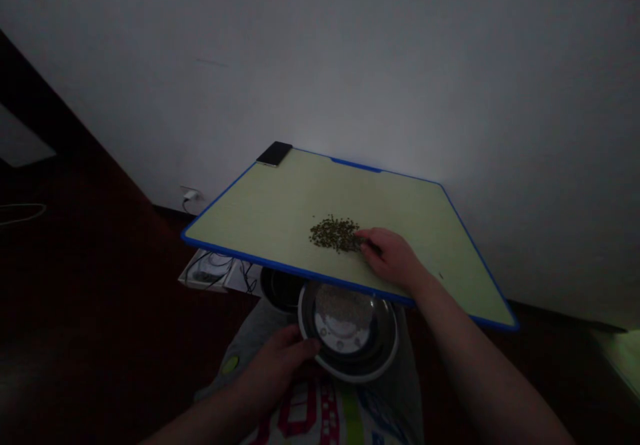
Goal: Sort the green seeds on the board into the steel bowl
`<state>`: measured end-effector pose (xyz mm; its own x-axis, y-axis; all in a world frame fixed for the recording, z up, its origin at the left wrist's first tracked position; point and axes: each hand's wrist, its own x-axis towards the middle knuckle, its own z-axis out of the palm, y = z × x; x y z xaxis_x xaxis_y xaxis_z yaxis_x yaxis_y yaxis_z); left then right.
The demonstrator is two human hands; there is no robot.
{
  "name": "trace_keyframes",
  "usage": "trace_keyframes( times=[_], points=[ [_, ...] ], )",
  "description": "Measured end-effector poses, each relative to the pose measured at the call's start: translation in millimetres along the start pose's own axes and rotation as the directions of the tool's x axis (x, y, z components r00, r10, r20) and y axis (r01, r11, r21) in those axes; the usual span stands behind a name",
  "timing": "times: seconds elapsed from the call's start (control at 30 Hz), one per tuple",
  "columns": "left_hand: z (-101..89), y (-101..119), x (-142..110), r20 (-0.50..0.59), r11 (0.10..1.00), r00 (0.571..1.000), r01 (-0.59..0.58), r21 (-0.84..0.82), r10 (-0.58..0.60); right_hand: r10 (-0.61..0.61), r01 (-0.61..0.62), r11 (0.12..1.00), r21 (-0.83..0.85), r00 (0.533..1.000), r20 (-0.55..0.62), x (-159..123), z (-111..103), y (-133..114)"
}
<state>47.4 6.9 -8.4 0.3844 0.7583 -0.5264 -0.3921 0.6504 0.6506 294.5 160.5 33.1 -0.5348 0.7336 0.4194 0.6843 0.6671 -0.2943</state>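
Observation:
A loose pile of small dark brown grains (334, 233), perhaps seeds or peppercorns, lies on a pale green tabletop (400, 195) with a blue edge. My right hand (389, 253) rests at the pile's right side, index finger and thumb apart and touching its edge. Below the table's near edge, a round metal bowl (389, 351) sits over my lap. My left hand (283, 358) holds its left rim, thumb on top. Reflections inside the bowl make its contents hard to tell.
A black tablet or phone (275, 153) lies at the table's far left corner. Under the table are a dark pot (280, 290) and a white box (207, 268) with cables. A plug (190, 195) sits in the wall socket behind. One dark speck (441, 275) lies right of my forearm.

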Motion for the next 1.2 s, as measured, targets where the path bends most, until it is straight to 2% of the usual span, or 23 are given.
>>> trace_keyframes(
  times=[0.17, 0.3, 0.43, 0.63, 0.83, 1.07, 1.2],
  points=[
    [-2.6, -1, 1, -0.035, 1.000, 0.999, 0.006, 0.018, -0.005, -0.001, 0.001, 1.000, 0.025, 1.000, 0.014, -2, -2, 1],
    [-5.2, -3, 1, -0.016, 1.000, 1.000, -0.001, 0.030, 0.002, 0.029, -0.029, 1.000, 0.009, 0.999, 0.017, -2, -1, 1],
    [-2.4, -1, -1, -0.026, 0.999, 1.000, 0.000, 0.038, 0.001, 0.002, -0.003, 1.000, 0.020, 0.999, 0.033, 0, -1, -1],
    [3.8, 5, -4, 0.003, 1.000, 1.000, -0.004, 0.009, 0.004, -0.007, 0.005, 0.999, 0.041, 0.999, 0.054, 0, -1, -3],
    [2.4, 4, -2, 0.030, 1.000, 1.000, -0.006, 0.031, 0.005, -0.032, 0.027, 0.997, 0.072, 0.998, 0.062, 2, 1, -4],
    [2.3, 1, -1, -0.024, 0.999, 1.000, -0.007, 0.040, 0.008, -0.075, 0.062, 0.987, 0.148, 0.993, 0.090, 0, 1, -8],
    [4.0, 2, -3, -0.031, 0.999, 0.999, -0.016, 0.040, 0.017, -0.021, 0.011, 0.986, 0.166, 0.998, 0.057, -3, -6, -9]
  ],
)
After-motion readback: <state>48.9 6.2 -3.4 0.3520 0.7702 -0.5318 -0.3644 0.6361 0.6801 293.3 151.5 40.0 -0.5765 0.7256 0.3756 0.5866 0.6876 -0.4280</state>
